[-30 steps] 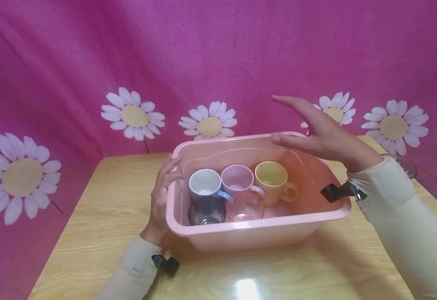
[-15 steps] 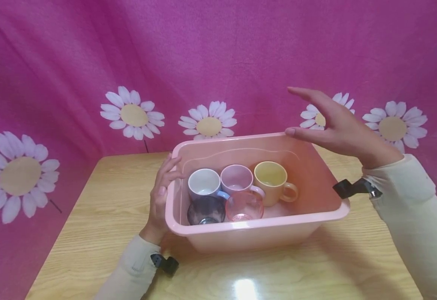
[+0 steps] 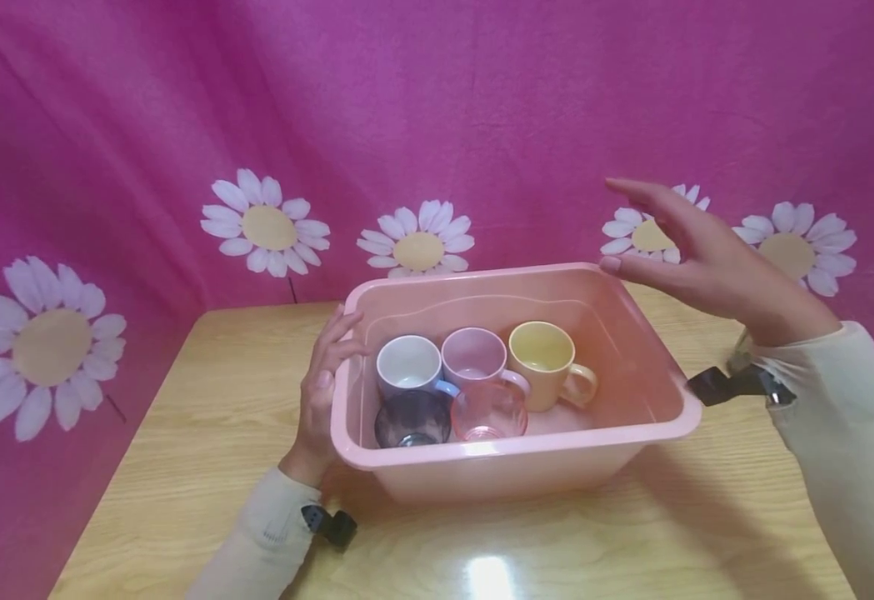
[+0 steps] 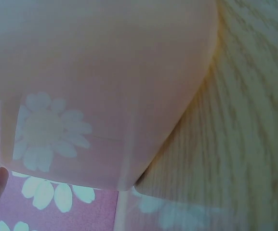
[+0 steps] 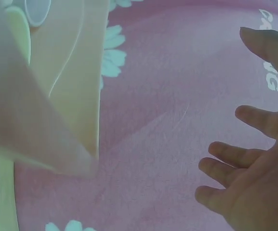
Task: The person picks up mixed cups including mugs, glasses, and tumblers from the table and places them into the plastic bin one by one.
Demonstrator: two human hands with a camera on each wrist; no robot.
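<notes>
A pink plastic basin (image 3: 556,467) stands on the wooden table. Inside it are a white mug with a blue handle (image 3: 410,363), a pink mug (image 3: 474,354), a yellow mug (image 3: 542,358), a dark see-through glass cup (image 3: 412,418) and a clear pink glass cup (image 3: 490,412). My left hand (image 3: 320,400) holds the basin's left end, fingertips over the rim. Beyond the basin's far right corner, my right hand (image 3: 714,262) hangs in the air holding nothing, its fingers spread in the right wrist view. The left wrist view mostly shows the basin's outer wall (image 4: 105,96).
The wooden table (image 3: 204,400) shows around the basin. Behind it hangs a magenta cloth (image 3: 422,100) printed with white daisies. A small part of a glass object (image 3: 740,354) shows at the right, mostly hidden by my right sleeve.
My right hand has moved right, from above the basin's right part to beyond its far right corner. The left hand, basin and cups have stayed in place.
</notes>
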